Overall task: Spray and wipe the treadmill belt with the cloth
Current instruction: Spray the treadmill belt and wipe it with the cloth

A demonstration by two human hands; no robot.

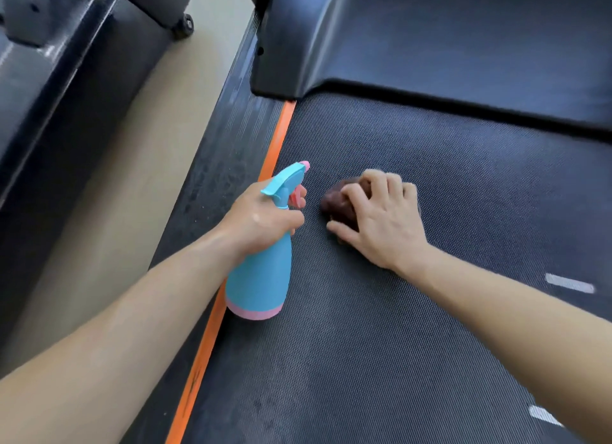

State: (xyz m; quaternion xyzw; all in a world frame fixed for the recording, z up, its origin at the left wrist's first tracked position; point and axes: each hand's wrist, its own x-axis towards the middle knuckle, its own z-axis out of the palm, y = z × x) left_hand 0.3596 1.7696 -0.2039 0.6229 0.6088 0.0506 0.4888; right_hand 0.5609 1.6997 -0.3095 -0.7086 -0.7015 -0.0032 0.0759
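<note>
Two bare forearms enter from the bottom of the frame, one from the lower left and one from the lower right, both reaching over the treadmill belt (381, 361), whose dark textured surface fills the lower and middle right of the picture. Two short white marks (569, 283) lie on the belt at the right edge.

Just left of centre, the left hand (261, 221) has its grip closed around the neck of a blue spray bottle (258, 278) with a pink base. One finger rests on the pink trigger, and the nozzle points toward the upper right. The bottle is held above the orange stripe (276, 142), which runs diagonally along the belt's left edge.

Just right of the bottle, at the centre of the frame, the right hand (381, 218) presses palm-down on a dark reddish-brown cloth (337, 200). Its fingers are curled over the bunched cloth, which lies on the belt and shows at the fingertips.

Left of the stripe runs the black side rail (212, 178), then a strip of beige floor (126, 185). Across the upper right sits the treadmill's black motor cover (430, 36). In the upper left stands another dark machine (49, 62), blurred.
</note>
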